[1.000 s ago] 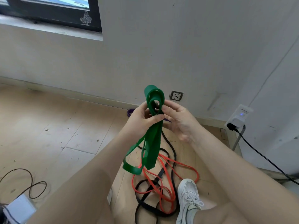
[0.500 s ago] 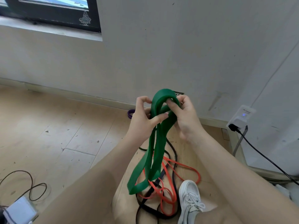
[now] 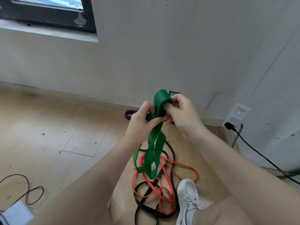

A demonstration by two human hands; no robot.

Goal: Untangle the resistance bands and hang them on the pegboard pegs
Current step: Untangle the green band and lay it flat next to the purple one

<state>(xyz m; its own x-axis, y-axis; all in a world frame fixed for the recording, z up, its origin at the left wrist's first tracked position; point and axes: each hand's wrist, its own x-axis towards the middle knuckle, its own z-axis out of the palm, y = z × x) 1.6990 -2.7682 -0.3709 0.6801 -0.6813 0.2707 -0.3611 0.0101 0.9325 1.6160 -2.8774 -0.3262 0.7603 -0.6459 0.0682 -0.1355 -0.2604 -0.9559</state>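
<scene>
Fingers of both hands are curling round the green band (image 3: 158, 140), holding it up above the floor. The left hand (image 3: 141, 120) is pinching the folded strands between thumb and forefinger, while the right hand (image 3: 183, 114) is gripping the top loop, which is arching over its forefinger. Below the fingers the green loops are hanging down, blurred, over the orange band (image 3: 164, 192) and black band (image 3: 146, 207) lying tangled on the floor beside a white shoe (image 3: 188, 197). Beyond the left fingers a purple band (image 3: 129, 114) is lying against the wall.
</scene>
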